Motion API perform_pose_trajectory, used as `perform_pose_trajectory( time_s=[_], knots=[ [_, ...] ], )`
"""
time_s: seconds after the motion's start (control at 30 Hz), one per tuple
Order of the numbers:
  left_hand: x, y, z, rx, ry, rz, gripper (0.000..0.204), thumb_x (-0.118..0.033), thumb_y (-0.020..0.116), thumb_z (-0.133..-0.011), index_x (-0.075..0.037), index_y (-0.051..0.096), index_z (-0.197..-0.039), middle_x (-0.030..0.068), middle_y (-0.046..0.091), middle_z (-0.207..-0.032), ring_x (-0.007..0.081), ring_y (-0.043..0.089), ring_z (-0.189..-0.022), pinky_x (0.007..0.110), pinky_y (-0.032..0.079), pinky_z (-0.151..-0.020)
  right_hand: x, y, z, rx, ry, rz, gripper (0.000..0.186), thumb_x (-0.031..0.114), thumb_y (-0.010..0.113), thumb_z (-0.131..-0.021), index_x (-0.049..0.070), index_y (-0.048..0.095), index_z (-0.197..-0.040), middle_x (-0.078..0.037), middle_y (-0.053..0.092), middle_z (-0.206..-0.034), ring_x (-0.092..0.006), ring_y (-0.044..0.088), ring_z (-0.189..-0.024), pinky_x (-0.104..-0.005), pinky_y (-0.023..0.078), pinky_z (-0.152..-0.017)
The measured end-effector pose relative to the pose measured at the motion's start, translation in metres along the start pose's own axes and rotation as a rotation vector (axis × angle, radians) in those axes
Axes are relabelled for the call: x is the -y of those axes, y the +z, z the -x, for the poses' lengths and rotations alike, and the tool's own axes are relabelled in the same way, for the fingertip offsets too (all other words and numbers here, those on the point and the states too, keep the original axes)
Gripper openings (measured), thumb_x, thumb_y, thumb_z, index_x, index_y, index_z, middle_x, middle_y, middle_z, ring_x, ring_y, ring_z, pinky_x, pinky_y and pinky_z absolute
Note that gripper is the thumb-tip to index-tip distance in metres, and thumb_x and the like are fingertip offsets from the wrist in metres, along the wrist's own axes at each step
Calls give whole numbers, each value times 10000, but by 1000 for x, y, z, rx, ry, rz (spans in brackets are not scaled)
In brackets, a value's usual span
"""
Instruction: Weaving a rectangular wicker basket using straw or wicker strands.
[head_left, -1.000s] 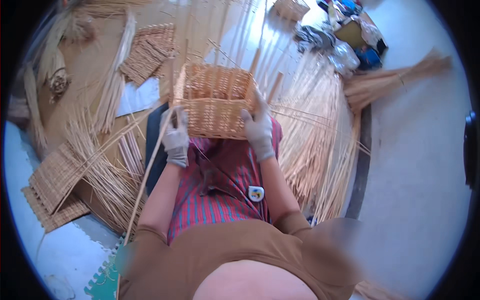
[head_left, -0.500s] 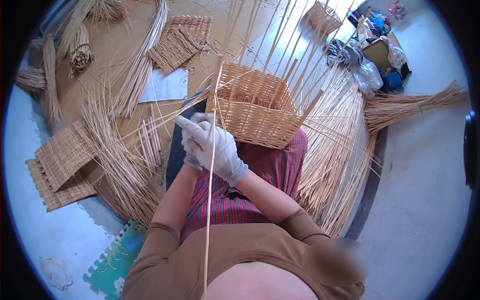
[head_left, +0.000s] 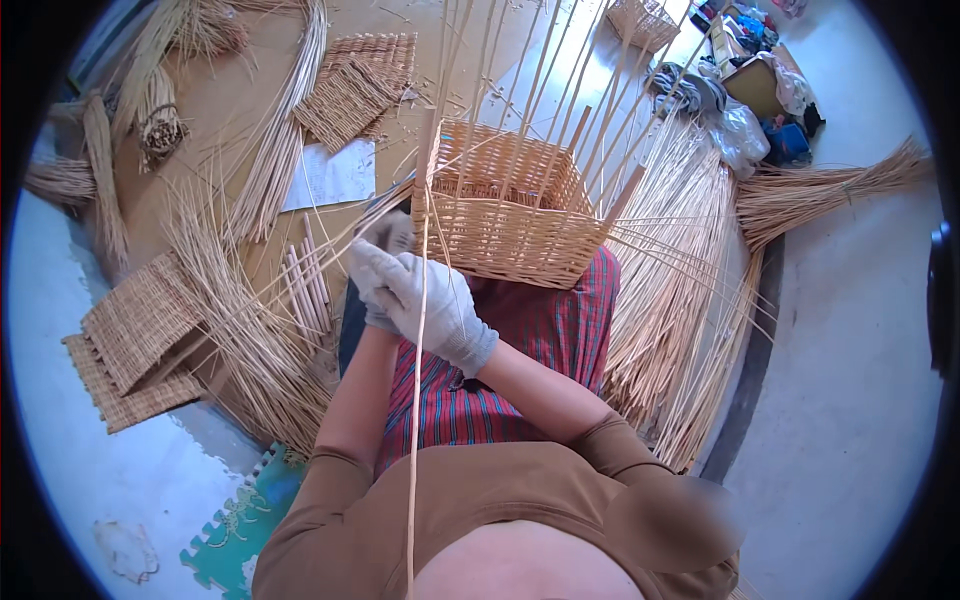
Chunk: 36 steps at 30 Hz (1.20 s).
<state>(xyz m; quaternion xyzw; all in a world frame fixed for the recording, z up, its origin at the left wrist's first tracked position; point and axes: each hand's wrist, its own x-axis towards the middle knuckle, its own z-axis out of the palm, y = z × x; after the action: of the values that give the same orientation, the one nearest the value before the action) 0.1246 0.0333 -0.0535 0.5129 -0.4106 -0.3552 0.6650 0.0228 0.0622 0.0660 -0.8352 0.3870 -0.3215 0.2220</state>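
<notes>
A rectangular woven wicker basket (head_left: 510, 240) rests tilted on my lap, its tall stakes rising away from me and flat wooden sticks at its corners. Both hands, in pale work gloves, are at its near left corner. My right hand (head_left: 445, 310) lies over my left, fingers bent and closed; what they grip is hidden. Behind it my left hand (head_left: 396, 232) is mostly covered and smeared by motion beside the corner stick (head_left: 424, 150). One long wicker strand (head_left: 414, 440) runs from this corner across my right glove and down past my chest. Other strands stick out leftward.
Loose wicker bundles lie left (head_left: 245, 345) and right (head_left: 675, 290). Woven square mats (head_left: 145, 315) and short sticks (head_left: 308, 285) are on the left. Farther off are a paper sheet (head_left: 335, 175), another basket (head_left: 643, 25) and a clutter of bags (head_left: 740, 140). A green foam mat (head_left: 225, 540) is at lower left.
My left hand has moved up toward the basket's corner and is blurred. My right hand has shifted slightly down. The view has tilted a little.
</notes>
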Motion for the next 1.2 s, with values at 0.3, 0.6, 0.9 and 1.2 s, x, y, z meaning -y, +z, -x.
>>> perform_pose_trajectory(
  time_s=[0.3, 0.6, 0.9, 1.2],
  knots=[
    [-14, 12, -30, -169, 78, 120, 210, -87, 808, -882, -33, 703, -1055, 21, 723, -935, 76, 639, -813, 252, 533, -759, -3, -5, 15, -38, 5, 5, 352, 204, 718, -889, 139, 658, -1230, -80, 623, -848, -292, 635, -757, -415, 523, -661],
    [-29, 10, 0, -123, -241, 289, 206, -153, 762, -924, 22, 698, -1014, 50, 720, -898, 119, 667, -833, 267, 534, -719, -8, -3, 10, -98, 9, -19, 413, 196, 747, -845, 136, 670, -1246, -80, 646, -837, -284, 654, -741, -400, 539, -660],
    [-42, -41, -71, 520, -135, -15, 298, -64, 780, -881, -26, 688, -1162, 55, 716, -1070, 122, 650, -996, 285, 533, -909, -10, -3, 5, 138, -96, 85, 345, 262, 778, -790, 170, 710, -1116, -50, 711, -921, -273, 677, -787, -411, 543, -683],
    [-16, -20, -129, 1032, -284, 213, 499, -115, 842, -835, -85, 620, -1281, -15, 624, -1182, 105, 562, -1109, 279, 467, -1002, -45, -33, 62, -105, -2, -13, 284, 28, 645, -895, 75, 698, -1171, -99, 727, -1047, -245, 705, -879, -344, 564, -756]
  ],
)
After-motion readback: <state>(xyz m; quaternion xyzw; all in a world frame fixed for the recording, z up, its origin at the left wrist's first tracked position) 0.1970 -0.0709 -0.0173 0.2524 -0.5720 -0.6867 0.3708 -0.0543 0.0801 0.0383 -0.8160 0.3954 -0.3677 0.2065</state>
